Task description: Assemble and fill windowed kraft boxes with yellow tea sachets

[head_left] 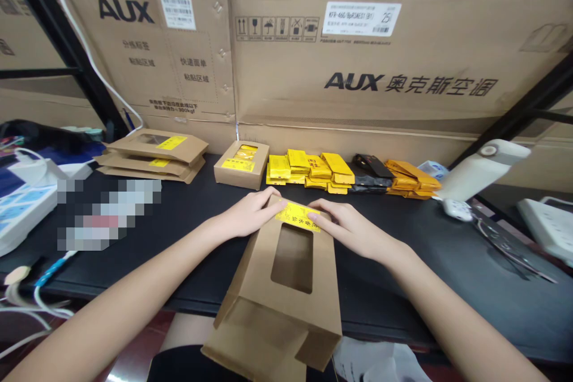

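A brown cardboard box (257,268) with a cut-out window reaches over the table's front edge, its near end open with the flaps loose. The window shows only a dark inside. My left hand (250,213) grips the far left corner, thumb on top beside a yellow label (298,215). On the far right corner is my right hand (351,228), its fingers curled over the end and partly hidden. Just beyond stand a closed window box (242,174) with yellow packets inside and a stack of yellow packets (308,170).
Flattened window boxes (152,155) lie stacked at the back left. Black packets (369,174) and orange packets (412,179) continue the row rightward. A white bottle (483,168), eyeglasses (510,248) and power strips (27,209) lie at the sides. Large AUX cartons (286,89) form the back wall.
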The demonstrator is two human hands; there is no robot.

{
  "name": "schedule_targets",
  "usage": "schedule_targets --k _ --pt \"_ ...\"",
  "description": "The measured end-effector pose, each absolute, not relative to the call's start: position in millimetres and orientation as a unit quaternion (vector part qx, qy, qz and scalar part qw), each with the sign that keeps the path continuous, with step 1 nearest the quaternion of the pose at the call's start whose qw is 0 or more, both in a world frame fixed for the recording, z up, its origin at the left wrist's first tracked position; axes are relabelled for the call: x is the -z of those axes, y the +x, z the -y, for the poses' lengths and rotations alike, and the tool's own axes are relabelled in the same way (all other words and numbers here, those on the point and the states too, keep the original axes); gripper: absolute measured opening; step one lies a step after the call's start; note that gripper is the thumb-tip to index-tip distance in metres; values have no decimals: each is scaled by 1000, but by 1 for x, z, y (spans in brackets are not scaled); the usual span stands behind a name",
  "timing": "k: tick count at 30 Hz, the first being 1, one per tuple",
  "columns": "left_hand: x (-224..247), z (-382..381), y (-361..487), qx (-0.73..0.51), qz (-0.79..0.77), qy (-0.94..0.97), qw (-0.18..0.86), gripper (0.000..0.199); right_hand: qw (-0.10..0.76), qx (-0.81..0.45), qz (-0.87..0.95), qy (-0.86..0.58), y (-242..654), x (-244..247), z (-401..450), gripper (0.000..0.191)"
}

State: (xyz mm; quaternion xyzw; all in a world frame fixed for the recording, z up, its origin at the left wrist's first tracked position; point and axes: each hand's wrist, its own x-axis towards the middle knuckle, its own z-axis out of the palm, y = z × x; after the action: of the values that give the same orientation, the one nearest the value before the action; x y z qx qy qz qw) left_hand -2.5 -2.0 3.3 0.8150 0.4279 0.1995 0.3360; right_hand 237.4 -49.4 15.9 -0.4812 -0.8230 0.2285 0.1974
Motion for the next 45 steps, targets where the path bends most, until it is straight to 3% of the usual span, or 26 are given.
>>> schedule_targets --k 45 --pt "-2 3 -3 -201 -426 817 333 41 211 -232 822 -476 237 -15 49 42"
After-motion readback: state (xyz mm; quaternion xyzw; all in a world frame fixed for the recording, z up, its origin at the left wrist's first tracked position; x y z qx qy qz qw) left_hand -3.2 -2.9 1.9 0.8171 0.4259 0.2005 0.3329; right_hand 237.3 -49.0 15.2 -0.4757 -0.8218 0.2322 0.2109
